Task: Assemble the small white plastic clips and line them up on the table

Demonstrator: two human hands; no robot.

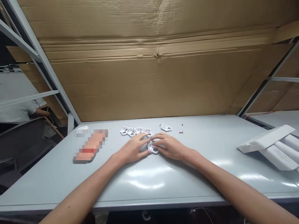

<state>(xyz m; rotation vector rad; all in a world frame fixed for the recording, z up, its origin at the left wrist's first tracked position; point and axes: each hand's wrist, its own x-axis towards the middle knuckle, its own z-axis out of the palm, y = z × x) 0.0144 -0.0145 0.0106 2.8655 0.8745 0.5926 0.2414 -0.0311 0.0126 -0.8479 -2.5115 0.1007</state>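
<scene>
Both my hands meet at a white plastic plug part (pixel 153 148) with a round hole, on the grey table (pixel 177 183). My left hand (pixel 134 148) closes on its left side, thumb at the near edge and fingers at the far one. From the right, my right hand (pixel 169 145) has its bent fingertips pressed on the part's top. Fingers hide much of its inside. Just beyond my left hand, several similar white plug parts (pixel 132 131) stand in a row, small red bits showing in some. Another white plug part (pixel 166 127) with prongs lies farther right.
A small red-and-black piece (pixel 181 133) and a tiny dark piece (pixel 182 125) lie at the back right. A blurred-out orange object (pixel 91 146) and a white object (pixel 82 130) are on the left. White wrapped packages (pixel 273 146) lie right. Cardboard (pixel 149 87) walls the back; a person (pixel 18 110) sits left.
</scene>
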